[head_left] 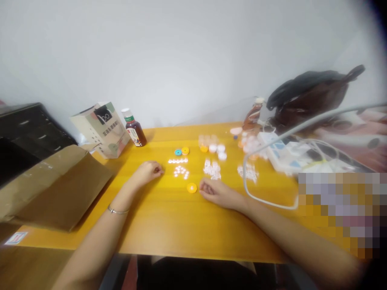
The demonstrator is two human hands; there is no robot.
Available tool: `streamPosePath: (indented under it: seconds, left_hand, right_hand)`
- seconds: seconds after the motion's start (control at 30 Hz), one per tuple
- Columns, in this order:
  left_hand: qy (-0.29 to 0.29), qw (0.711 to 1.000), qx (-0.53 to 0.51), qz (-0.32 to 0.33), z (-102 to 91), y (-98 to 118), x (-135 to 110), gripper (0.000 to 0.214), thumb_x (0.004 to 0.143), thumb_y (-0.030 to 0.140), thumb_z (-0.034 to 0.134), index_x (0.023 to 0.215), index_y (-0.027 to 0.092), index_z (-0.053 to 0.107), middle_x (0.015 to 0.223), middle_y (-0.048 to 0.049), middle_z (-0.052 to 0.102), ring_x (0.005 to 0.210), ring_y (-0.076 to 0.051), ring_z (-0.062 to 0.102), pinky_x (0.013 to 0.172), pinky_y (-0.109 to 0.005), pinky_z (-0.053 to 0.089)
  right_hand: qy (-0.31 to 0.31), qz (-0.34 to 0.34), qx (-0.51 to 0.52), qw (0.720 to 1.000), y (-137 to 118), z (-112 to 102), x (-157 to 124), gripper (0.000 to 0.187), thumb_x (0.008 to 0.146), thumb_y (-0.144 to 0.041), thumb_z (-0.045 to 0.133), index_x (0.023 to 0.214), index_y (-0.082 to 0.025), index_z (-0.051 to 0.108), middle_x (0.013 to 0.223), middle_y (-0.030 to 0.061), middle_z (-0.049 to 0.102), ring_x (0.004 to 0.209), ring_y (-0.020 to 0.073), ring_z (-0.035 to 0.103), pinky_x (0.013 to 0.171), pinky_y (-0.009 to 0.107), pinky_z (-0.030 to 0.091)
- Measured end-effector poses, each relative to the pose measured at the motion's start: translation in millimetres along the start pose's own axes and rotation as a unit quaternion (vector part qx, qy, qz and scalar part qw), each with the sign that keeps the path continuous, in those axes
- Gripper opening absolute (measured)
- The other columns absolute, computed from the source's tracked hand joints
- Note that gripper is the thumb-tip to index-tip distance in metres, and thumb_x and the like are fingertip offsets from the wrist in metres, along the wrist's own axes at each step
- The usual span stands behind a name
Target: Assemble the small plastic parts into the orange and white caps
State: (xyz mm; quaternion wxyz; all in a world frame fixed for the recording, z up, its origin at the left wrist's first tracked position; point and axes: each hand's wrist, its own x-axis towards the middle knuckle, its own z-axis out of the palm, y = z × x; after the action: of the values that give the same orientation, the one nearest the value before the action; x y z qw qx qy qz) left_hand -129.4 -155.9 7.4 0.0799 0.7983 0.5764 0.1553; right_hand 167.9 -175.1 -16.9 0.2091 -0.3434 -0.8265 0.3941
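Both my hands rest on a yellow wooden table (169, 225). My left hand (148, 171) lies with fingers curled loosely, just left of rows of small white pieces (180, 171). My right hand (216, 192) has its fingers pinched together beside a yellow ring-shaped cap (191, 187); what they hold is too small to name. Further back lie a teal ring (178, 152) and another yellow ring (185, 150). Heaps of small clear pieces (212, 169) sit beyond my right hand.
A brown bottle (135, 129) and a printed paper bag (101, 129) stand at the back left, a brown paper bag (57, 185) lies left. A second bottle (253, 114), a dark handbag (308, 96), a white box (284, 155) and a grey cable (250, 177) fill the right.
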Motion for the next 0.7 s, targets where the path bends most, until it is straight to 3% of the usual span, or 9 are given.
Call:
streamPosePath:
  seconds: [0.07, 0.17, 0.33, 0.5, 0.7]
  left_hand:
    - [0.032, 0.998, -0.043, 0.042, 4.4, 12.8, -0.8, 0.015, 0.073, 0.026, 0.052, 0.072, 0.015, 0.063, 0.073, -0.0050, 0.063, 0.071, -0.015, 0.055, 0.070, -0.025, 0.040]
    - [0.056, 0.977, -0.197, 0.067, 19.3, 41.4, -3.4, 0.015, 0.074, 0.026, 0.053, 0.075, 0.014, 0.062, 0.078, -0.0041, 0.064, 0.073, -0.013, 0.056, 0.073, -0.024, 0.042]
    - [-0.007, 0.918, -0.395, 0.034, 48.2, 82.2, -7.5, 0.019, 0.072, 0.029, 0.060, 0.074, 0.010, 0.062, 0.069, -0.0043, 0.063, 0.062, -0.011, 0.054, 0.061, -0.021, 0.042]
    - [-0.037, 0.888, -0.459, 0.018, 56.9, 88.2, -8.8, 0.020, 0.072, 0.030, 0.060, 0.075, 0.010, 0.062, 0.068, -0.0037, 0.062, 0.061, -0.009, 0.053, 0.060, -0.021, 0.041]
    - [-0.021, 0.904, -0.425, 0.027, 57.5, 85.2, -8.9, 0.020, 0.074, 0.030, 0.059, 0.075, 0.011, 0.063, 0.070, -0.0033, 0.063, 0.064, -0.010, 0.054, 0.063, -0.022, 0.041]
  right_hand:
    - [0.021, 0.003, 0.022, 1.000, 0.1, 2.1, 1.2, 0.010, 0.077, -0.026, 0.048, 0.076, -0.017, 0.053, 0.058, -0.0034, 0.046, 0.051, 0.0082, 0.041, 0.048, 0.020, 0.033]
    - [0.079, 0.013, 0.071, 0.994, -0.1, 8.4, 4.8, 0.013, 0.076, -0.029, 0.051, 0.073, -0.017, 0.054, 0.060, -0.0026, 0.048, 0.052, 0.0080, 0.042, 0.049, 0.021, 0.035]
    - [0.119, 0.029, 0.221, 0.968, -1.8, 19.2, 10.6, 0.016, 0.070, -0.032, 0.058, 0.073, -0.016, 0.054, 0.066, -0.0010, 0.056, 0.058, 0.0086, 0.050, 0.056, 0.023, 0.040]
    - [0.107, 0.048, 0.316, 0.942, -3.9, 21.5, 11.4, 0.019, 0.066, -0.032, 0.064, 0.073, -0.016, 0.055, 0.069, -0.0002, 0.059, 0.060, 0.0086, 0.054, 0.059, 0.023, 0.043]
    - [0.097, 0.077, 0.337, 0.933, -3.0, 23.7, 11.6, 0.022, 0.064, -0.033, 0.067, 0.070, -0.016, 0.056, 0.063, -0.0016, 0.060, 0.055, 0.0074, 0.052, 0.056, 0.022, 0.042]
